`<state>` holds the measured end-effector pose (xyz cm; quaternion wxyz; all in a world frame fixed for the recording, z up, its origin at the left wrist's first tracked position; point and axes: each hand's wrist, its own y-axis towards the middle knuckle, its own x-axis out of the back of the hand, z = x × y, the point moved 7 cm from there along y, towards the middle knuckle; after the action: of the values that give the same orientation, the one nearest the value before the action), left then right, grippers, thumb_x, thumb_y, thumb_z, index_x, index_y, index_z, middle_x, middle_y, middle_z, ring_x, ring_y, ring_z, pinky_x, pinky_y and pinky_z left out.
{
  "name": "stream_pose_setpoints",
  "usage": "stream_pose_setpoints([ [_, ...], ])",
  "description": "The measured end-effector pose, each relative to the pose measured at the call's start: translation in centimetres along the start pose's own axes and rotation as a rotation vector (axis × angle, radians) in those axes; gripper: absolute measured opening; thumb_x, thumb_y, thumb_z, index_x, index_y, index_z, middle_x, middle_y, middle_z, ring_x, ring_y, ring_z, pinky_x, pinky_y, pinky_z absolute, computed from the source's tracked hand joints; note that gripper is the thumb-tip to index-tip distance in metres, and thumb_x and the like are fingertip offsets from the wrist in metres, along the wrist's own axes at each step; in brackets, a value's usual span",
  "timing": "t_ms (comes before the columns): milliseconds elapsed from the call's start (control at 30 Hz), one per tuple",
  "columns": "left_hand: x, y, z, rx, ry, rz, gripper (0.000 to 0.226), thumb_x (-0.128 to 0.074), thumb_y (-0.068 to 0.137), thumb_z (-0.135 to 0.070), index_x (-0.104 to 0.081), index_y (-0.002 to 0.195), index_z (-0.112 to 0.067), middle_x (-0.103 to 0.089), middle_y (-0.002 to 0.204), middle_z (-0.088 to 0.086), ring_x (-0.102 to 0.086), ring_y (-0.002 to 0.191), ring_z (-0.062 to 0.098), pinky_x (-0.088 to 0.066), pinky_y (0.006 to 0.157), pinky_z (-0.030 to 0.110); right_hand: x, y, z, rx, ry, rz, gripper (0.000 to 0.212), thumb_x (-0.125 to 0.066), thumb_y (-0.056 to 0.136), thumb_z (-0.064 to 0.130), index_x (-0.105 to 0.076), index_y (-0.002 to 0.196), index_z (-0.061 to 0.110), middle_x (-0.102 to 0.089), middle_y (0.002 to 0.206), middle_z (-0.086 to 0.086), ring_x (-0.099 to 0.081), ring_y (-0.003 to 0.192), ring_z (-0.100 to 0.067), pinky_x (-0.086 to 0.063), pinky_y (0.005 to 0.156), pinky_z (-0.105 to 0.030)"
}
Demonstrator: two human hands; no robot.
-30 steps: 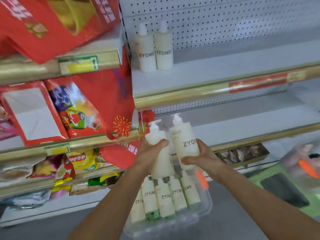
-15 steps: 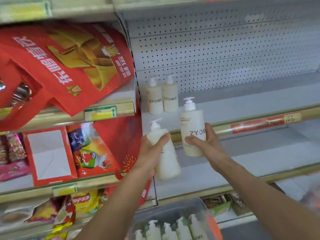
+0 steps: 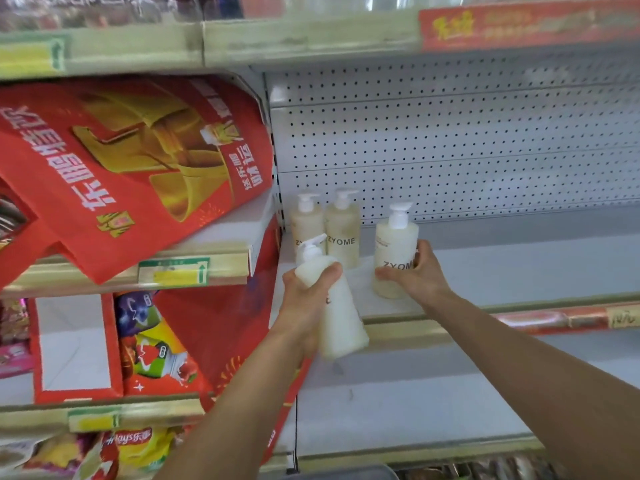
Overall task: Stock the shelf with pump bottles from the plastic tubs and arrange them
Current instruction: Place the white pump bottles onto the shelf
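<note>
Retail shop aisle: tiered metal shelf [image 3: 485, 271] units with pegboard back panel [image 3: 450, 150], price-tag strips [image 3: 175, 271] on shelf edges, red promo bags [image 3: 138, 168], snack packs [image 3: 138, 448].

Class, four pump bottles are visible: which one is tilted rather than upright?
The bottle in the left hand leans, held before the shelf edge; the other three stand upright.
</note>
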<state>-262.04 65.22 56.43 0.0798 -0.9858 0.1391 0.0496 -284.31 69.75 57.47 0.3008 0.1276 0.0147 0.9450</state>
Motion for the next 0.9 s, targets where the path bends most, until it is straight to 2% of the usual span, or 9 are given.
stream_pose_setpoints([
  [200, -0.7, 2.2, 0.2, -0.014, 0.046, -0.032, 0.085, -0.080, 0.056, -0.058, -0.050, 0.127, -0.021, -0.069, 0.110, 0.012, -0.071, 0.093, 0.029, -0.059, 0.078, 0.053, -0.6, 3.3, -0.5, 0.016, -0.023, 0.056, 0.071, -0.087, 0.067, 0.017, -0.045, 0.124, 0.017, -0.060, 0.112, -0.002, -0.060, 0.098, -0.018, -0.048, 0.075, -0.028],
  [300, -0.9, 2.7, 0.2, -0.014, 0.036, -0.038, 0.084, -0.080, 0.058, -0.057, -0.049, 0.128, -0.021, -0.068, 0.112, 0.012, -0.070, 0.098, 0.031, -0.059, 0.080, 0.053, -1.1, 5.1, -0.5, 0.006, -0.044, 0.073, 0.069, -0.086, 0.069, 0.017, -0.046, 0.124, 0.016, -0.060, 0.113, -0.003, -0.060, 0.101, -0.020, -0.047, 0.078, -0.030],
  [367, -0.9, 3.1, 0.3, -0.008, 0.022, -0.051, 0.077, -0.080, 0.067, -0.052, -0.046, 0.127, -0.019, -0.066, 0.111, 0.010, -0.068, 0.099, 0.030, -0.059, 0.080, 0.050, -1.4, 6.2, -0.4, 0.004, -0.064, 0.076, 0.071, -0.087, 0.068, 0.017, -0.045, 0.126, 0.016, -0.060, 0.114, -0.002, -0.059, 0.103, -0.020, -0.046, 0.081, -0.031],
  [433, -0.7, 3.4, 0.4, 0.003, 0.016, -0.075, 0.066, -0.078, 0.075, -0.046, -0.042, 0.124, -0.019, -0.064, 0.110, 0.008, -0.067, 0.099, 0.028, -0.060, 0.078, 0.047, -1.7, 7.1, -0.4, 0.007, -0.078, 0.078, 0.072, -0.087, 0.068, 0.017, -0.045, 0.127, 0.016, -0.060, 0.116, -0.002, -0.058, 0.104, -0.020, -0.047, 0.083, -0.032],
  [533, -0.8, 3.8, 0.3, 0.011, 0.022, -0.051, 0.080, -0.078, 0.063, -0.056, -0.047, 0.127, -0.021, -0.066, 0.113, 0.012, -0.070, 0.096, 0.030, -0.060, 0.073, 0.052, -2.0, 8.0, -0.4, 0.019, -0.085, 0.084, 0.071, -0.085, 0.069, 0.016, -0.045, 0.127, 0.016, -0.059, 0.116, -0.002, -0.058, 0.104, -0.020, -0.046, 0.080, -0.032],
  [600, -0.7, 3.9, 0.3, 0.010, 0.026, -0.059, 0.080, -0.078, 0.061, -0.057, -0.048, 0.125, -0.022, -0.067, 0.113, 0.012, -0.070, 0.096, 0.031, -0.059, 0.071, 0.055, -2.2, 8.4, -0.3, 0.026, -0.090, 0.092, 0.070, -0.085, 0.070, 0.015, -0.044, 0.127, 0.015, -0.059, 0.116, -0.002, -0.058, 0.102, -0.020, -0.045, 0.079, -0.032],
  [767, -0.6, 4.2, 0.2, 0.023, -0.015, -0.072, 0.074, -0.078, 0.064, -0.051, -0.047, 0.124, -0.019, -0.067, 0.113, 0.012, -0.070, 0.096, 0.031, -0.060, 0.061, 0.045, -2.5, 9.3, -0.6, 0.014, -0.101, 0.093, 0.071, -0.085, 0.069, 0.016, -0.044, 0.126, 0.015, -0.060, 0.116, -0.003, -0.059, 0.104, -0.022, -0.047, 0.084, -0.034],
  [900, -0.9, 4.3, 0.0, 0.037, -0.032, -0.066, 0.077, -0.079, 0.064, -0.049, -0.047, 0.127, -0.018, -0.065, 0.114, 0.015, -0.069, 0.097, 0.033, -0.060, 0.062, 0.046, -2.6, 9.7, -0.9, 0.014, -0.124, 0.096, 0.071, -0.086, 0.068, 0.018, -0.045, 0.125, 0.015, -0.061, 0.116, -0.003, -0.060, 0.106, -0.023, -0.050, 0.088, -0.038],
])
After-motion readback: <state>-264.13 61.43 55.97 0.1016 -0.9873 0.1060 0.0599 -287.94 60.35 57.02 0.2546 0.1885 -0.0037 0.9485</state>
